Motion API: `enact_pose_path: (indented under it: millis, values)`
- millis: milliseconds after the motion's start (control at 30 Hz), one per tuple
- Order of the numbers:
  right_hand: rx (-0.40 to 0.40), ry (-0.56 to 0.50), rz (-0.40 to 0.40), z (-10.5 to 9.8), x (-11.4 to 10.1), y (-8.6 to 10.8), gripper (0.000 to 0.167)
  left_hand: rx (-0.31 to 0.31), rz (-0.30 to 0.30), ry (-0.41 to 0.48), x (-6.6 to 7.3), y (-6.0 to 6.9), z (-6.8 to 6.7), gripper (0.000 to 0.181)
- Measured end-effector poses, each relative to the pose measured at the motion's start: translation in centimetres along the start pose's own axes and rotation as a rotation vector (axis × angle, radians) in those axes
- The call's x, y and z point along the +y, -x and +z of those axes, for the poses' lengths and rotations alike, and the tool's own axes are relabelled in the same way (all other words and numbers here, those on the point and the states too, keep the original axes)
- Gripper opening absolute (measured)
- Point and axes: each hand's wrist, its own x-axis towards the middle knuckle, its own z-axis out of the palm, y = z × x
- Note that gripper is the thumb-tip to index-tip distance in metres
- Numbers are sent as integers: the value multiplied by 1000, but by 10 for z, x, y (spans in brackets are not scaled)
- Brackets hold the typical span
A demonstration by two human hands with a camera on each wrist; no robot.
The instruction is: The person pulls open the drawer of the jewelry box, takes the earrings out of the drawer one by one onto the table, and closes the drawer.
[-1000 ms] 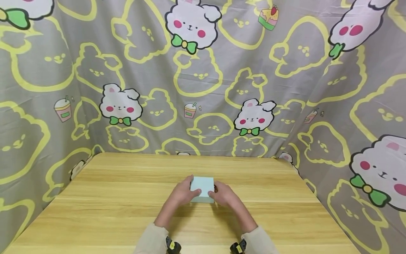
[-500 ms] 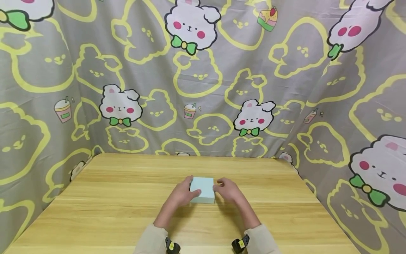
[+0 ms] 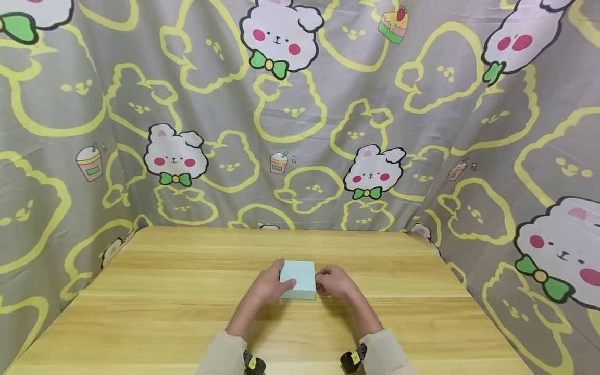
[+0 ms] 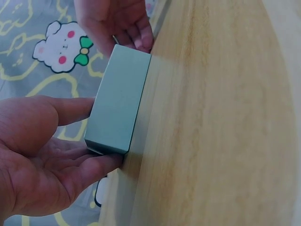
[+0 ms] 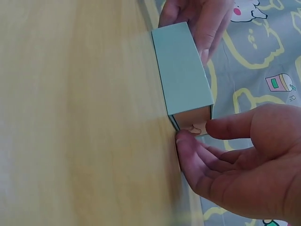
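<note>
A pale mint-green box (image 3: pixel 299 276) lies flat on the wooden table. My left hand (image 3: pixel 269 284) grips its left end, thumb on the lid and fingers round the far side. At the opposite end is my right hand (image 3: pixel 334 281). In the right wrist view, the box's pinkish-brown end face (image 5: pixel 192 117) sits inside the green cover, and a small loop-like tab (image 5: pixel 195 129) shows low on it. Thumb and forefinger of my right hand (image 5: pixel 249 160) stand apart on either side of that tab, close to the end face. Whether they touch it is unclear.
The wooden table (image 3: pixel 187 323) stretches out on all sides of the box. A grey curtain (image 3: pixel 309 151) printed with cartoon rabbits hangs behind it and at both sides. Each sleeve cuff carries a small black wrist camera (image 3: pixel 254 363).
My right hand has let go of the box's right side; its thumb has left the lid and its fingers have shifted to the end face. The left hand keeps its grip.
</note>
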Motion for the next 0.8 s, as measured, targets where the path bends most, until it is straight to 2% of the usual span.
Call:
enact_pose_path:
  millis: [600,800]
  values:
    - [84,-52,-22,5,5,0,9,-3,6,6,-2,-1,0,74]
    - [79,-64,-24,4,5,-2,9,7,14,-8,-3,-1,1,73]
